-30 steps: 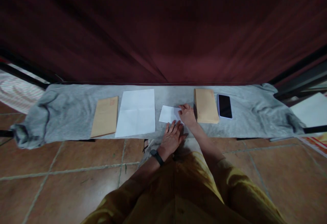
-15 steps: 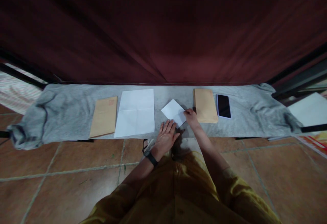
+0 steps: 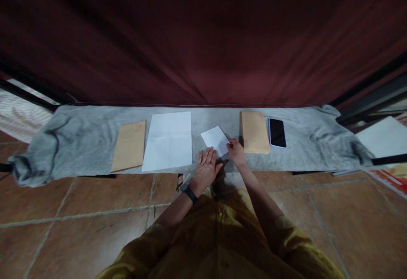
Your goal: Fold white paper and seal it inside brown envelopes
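Observation:
A small folded sheet of white paper (image 3: 215,139) lies at a slant on the grey cloth in front of me. My left hand (image 3: 206,166) is flat with fingers stretched out, its fingertips on the paper's near left edge. At the paper's right corner, my right hand (image 3: 235,151) has its fingers closed on the edge in a pinch. A larger white sheet (image 3: 168,141) with crease lines lies flat to the left. Just right of my right hand is a stack of brown envelopes (image 3: 255,132).
Another brown envelope (image 3: 129,145) lies at the left of the grey cloth (image 3: 305,139). A phone (image 3: 277,133) rests right of the envelope stack. Behind the narrow bench hangs a dark red curtain (image 3: 203,58). Tiled floor (image 3: 104,198) shows below.
The small folded paper has turned slightly and its right corner sits a little lower. My right hand has shifted slightly left and nearer to me; my left hand stays on the paper.

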Available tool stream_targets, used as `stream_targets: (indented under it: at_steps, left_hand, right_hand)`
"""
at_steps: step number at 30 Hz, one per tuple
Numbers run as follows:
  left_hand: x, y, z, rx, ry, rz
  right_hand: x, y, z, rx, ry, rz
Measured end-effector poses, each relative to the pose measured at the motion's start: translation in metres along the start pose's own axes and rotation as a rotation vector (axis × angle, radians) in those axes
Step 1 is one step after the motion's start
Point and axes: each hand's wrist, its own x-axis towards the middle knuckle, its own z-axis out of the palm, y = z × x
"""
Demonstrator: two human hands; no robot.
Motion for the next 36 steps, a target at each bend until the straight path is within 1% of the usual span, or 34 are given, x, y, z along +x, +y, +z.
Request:
stream_targets:
  at_steps: [7, 11, 16, 20, 23, 25, 36]
  left_hand:
    - [0.037, -0.013, 0.0, 0.025, -0.039, -0.057]
    - [0.055, -0.02, 0.001, 0.04, -0.04, -0.086]
    - [0.071, -0.027, 0.004, 0.053, -0.033, -0.097]
    - [0.079, -0.031, 0.008, 0.039, -0.008, -0.116]
    - [0.077, -0.031, 0.009, 0.015, 0.025, -0.112]
    - [0.072, -0.029, 0.009, -0.004, 0.04, -0.089]
    - [0.018, -0.001, 0.008, -0.025, 0.0, 0.056]
  right_hand:
    - [0.002, -0.003, -0.004, 0.008, -0.023, 0.036]
    - [0.003, -0.005, -0.006, 0.022, -0.038, 0.045]
    - [0.001, -0.006, -0.007, 0.047, -0.049, 0.061]
    - [-0.001, -0.008, -0.009, 0.072, -0.051, 0.068]
    - [-0.001, -0.009, -0.01, 0.096, -0.046, 0.069]
    - [-0.001, -0.009, -0.01, 0.112, -0.044, 0.069]
    - [-0.002, -0.008, -0.008, 0.208, -0.031, 0.102]
